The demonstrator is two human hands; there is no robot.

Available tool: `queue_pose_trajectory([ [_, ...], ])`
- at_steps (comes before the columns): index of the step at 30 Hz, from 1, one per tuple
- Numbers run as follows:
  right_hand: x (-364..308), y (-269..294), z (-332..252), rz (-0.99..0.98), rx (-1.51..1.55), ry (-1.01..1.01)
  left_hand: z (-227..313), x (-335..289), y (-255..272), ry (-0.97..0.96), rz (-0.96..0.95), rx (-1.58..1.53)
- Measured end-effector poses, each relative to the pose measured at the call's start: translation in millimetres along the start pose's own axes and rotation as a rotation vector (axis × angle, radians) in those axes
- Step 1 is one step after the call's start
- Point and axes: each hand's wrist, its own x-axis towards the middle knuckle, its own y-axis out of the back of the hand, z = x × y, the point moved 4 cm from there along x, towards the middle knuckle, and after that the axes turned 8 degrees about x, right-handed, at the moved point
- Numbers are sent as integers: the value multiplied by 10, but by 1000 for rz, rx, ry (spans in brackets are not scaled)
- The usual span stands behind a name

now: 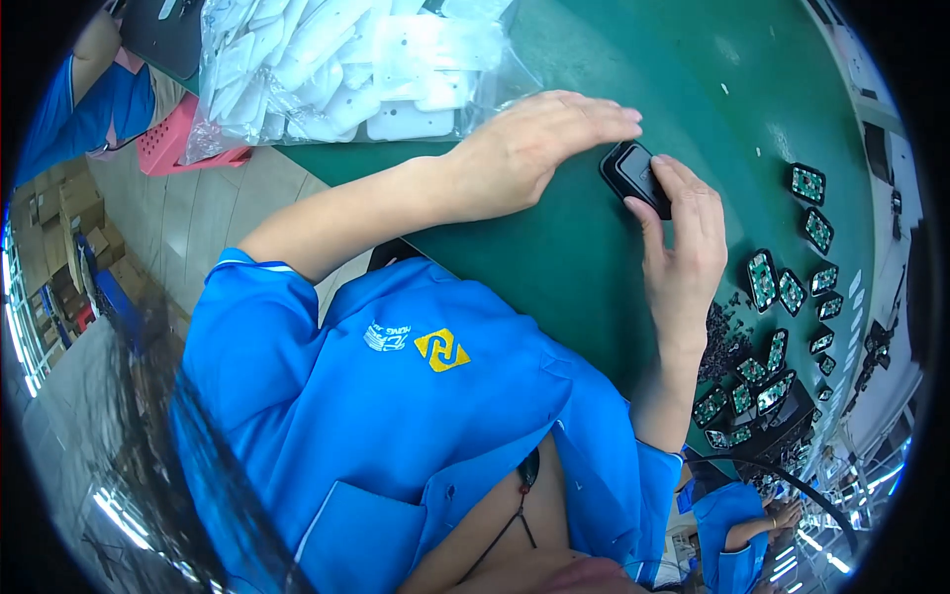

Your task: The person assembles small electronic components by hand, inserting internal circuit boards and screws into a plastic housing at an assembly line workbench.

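The right hand (683, 247) pinches a small black housing (633, 175) on the green table (554, 257); the left hand (534, 148) lies flat, fingers together, touching its far edge. Green circuit boards (782, 297) scatter to the right, a bag of white plastic parts (336, 69) lies behind, and cardboard boxes (74, 213) line the floor.

A black casing (633, 173) lies on the green table (554, 247), near green-faced circuit boards (762, 280).
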Motion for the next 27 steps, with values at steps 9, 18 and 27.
queue_pose_trajectory([
  [9,-72,-133,-55,-16,-315,78,1,-33,-55,-150,-197,284],
  [18,-24,-29,71,76,3,0,58,134,-48,-472,-184,572],
  [27,-174,241,484,457,230,-257,-17,702,-292,-180,-116,231],
])
